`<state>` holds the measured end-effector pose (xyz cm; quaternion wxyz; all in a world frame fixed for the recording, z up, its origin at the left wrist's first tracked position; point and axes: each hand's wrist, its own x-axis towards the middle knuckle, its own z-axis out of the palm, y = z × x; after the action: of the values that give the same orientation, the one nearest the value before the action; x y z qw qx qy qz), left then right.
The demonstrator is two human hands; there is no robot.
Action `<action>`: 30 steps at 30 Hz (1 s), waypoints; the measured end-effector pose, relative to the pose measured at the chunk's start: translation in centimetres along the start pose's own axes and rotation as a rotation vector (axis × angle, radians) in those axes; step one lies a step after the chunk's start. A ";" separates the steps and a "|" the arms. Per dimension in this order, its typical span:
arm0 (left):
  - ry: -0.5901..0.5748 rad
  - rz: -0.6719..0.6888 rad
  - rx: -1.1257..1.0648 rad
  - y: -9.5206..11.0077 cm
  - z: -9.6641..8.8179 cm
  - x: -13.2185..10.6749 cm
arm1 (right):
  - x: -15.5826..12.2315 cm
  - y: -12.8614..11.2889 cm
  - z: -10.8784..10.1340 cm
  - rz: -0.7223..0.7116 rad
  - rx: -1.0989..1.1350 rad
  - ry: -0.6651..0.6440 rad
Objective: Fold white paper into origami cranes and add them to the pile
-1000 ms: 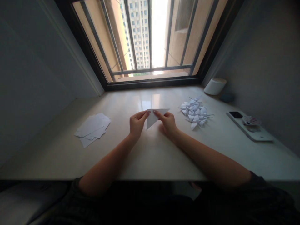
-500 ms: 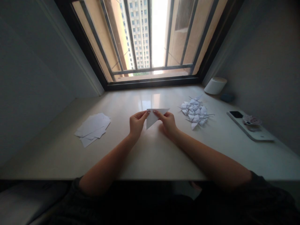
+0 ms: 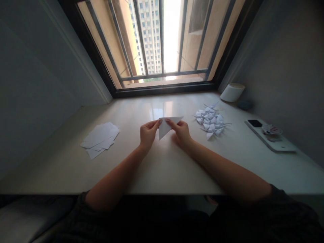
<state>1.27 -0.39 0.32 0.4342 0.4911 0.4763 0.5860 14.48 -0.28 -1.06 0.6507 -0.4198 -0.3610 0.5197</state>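
Both hands hold a white paper folded into a triangle (image 3: pixel 165 126) just above the pale table (image 3: pixel 162 165), in the middle of it. My left hand (image 3: pixel 148 133) pinches the triangle's left corner between thumb and fingertips. My right hand (image 3: pixel 181 132) pinches its top edge from the right, fingers closed on the paper. The triangle's long point hangs down toward me between the two hands.
A loose stack of white paper sheets (image 3: pixel 100 139) lies at the left. A heap of small folded paper figures (image 3: pixel 210 120) sits at the right. Further right are a phone (image 3: pixel 269 139) with a small object on it and a white cylinder (image 3: pixel 232 92) near the barred window.
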 end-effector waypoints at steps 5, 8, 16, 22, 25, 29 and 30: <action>0.001 0.022 -0.026 -0.1 0.1 -0.1 | 0.0 0.0 0.0 0.007 -0.034 0.004; 0.026 0.076 -0.069 -0.2 0.2 -0.2 | -0.3 -0.2 0.3 0.017 -0.044 -0.035; 0.071 0.072 -0.011 -0.1 0.4 -0.9 | -0.9 -0.1 0.8 0.009 -0.042 -0.071; 0.118 -0.039 -0.052 0.6 0.3 -0.6 | -0.6 0.0 0.4 0.029 -0.102 -0.138; 0.139 -0.091 -0.095 0.6 0.1 -0.3 | -0.5 -0.1 0.2 0.032 -0.140 -0.184; 0.135 -0.115 -0.126 0.5 -0.1 -0.1 | -0.5 -0.2 0.1 0.039 -0.160 -0.201; 0.135 -0.116 -0.128 0.4 -0.1 0.0 | -0.5 -0.2 0.0 0.040 -0.167 -0.202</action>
<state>1.12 -0.48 0.71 0.4646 0.3933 0.4939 0.6208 14.40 -0.81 -0.91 0.5634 -0.4251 -0.4581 0.5404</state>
